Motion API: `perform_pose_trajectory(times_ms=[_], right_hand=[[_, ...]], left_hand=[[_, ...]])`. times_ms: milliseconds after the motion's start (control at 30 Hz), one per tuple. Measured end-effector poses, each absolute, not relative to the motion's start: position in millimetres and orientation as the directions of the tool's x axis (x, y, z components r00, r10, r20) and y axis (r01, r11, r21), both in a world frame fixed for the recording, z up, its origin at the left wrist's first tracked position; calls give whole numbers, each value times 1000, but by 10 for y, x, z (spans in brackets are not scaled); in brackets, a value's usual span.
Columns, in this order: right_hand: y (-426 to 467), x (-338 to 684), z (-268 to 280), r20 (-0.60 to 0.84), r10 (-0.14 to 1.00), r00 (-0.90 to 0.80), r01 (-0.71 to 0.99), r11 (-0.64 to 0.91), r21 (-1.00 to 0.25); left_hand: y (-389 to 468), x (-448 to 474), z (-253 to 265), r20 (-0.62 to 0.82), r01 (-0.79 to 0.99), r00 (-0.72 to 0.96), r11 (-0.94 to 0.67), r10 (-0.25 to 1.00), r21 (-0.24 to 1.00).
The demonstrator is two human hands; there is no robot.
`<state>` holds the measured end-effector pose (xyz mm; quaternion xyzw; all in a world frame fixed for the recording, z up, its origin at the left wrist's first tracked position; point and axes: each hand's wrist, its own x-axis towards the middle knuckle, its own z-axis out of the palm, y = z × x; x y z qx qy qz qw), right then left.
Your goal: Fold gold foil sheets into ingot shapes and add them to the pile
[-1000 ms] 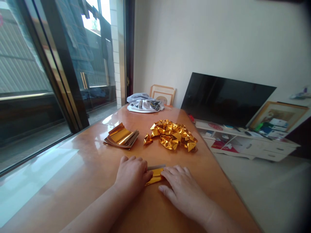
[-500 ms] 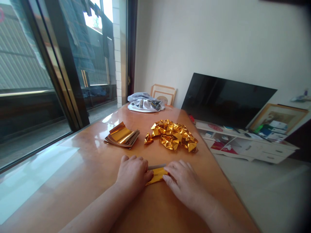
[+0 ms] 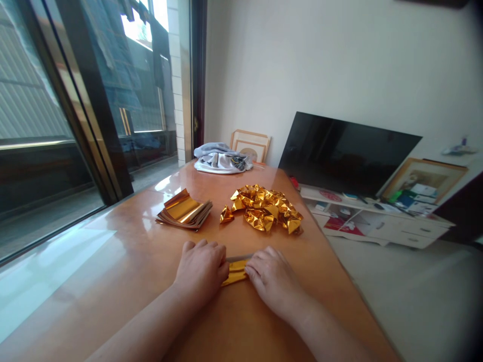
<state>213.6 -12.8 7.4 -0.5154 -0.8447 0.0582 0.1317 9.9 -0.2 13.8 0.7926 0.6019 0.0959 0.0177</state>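
A folded strip of gold foil paper [image 3: 237, 271] lies on the table between my hands, with a greyish edge along its far side. My left hand [image 3: 202, 264] has its fingers curled over the strip's left end. At the right end, my right hand [image 3: 272, 274] pinches the paper with thumb and fingers close together. The fingertips partly hide both ends. Beyond my left hand sits a stack of gold foil sheets [image 3: 184, 211], its top sheet curling up. Farther right lies a heap of folded gold foil pieces [image 3: 266, 207], with one piece [image 3: 226, 214] apart at its left.
The glossy wooden table [image 3: 143, 296] runs away from me. At its far end lies a bundle of grey cloth [image 3: 219, 158]. A glass sliding door [image 3: 90, 100] is on the left; a television [image 3: 347, 156] and a white cabinet [image 3: 411, 236] stand right.
Both hands still hold the foil strip, and creases now show more plainly along it. The whole view has shifted slightly, so everything appears a little farther left.
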Motion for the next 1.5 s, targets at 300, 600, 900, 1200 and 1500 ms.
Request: perform_pose_trajectory(times_ms=[300, 600, 900, 1200, 1500], right_hand=[[-77, 2153, -10, 196, 905, -378, 847, 423, -322], [-117, 2151, 35, 230, 886, -402, 863, 451, -229], [-398, 1964, 46, 115, 812, -572, 781, 582, -225], [-479, 1932, 112, -150, 836, -528, 838, 483, -254], [-468, 1916, 157, -177, 819, -546, 835, 513, -201]], left_hand=[[27, 78, 89, 167, 917, 285, -319, 944, 240], [75, 52, 63, 138, 884, 341, -367, 930, 290], [101, 33, -5, 180, 859, 382, -421, 906, 292], [66, 24, 36, 192, 831, 429, -469, 883, 298], [107, -15, -18, 204, 792, 487, -528, 849, 305]])
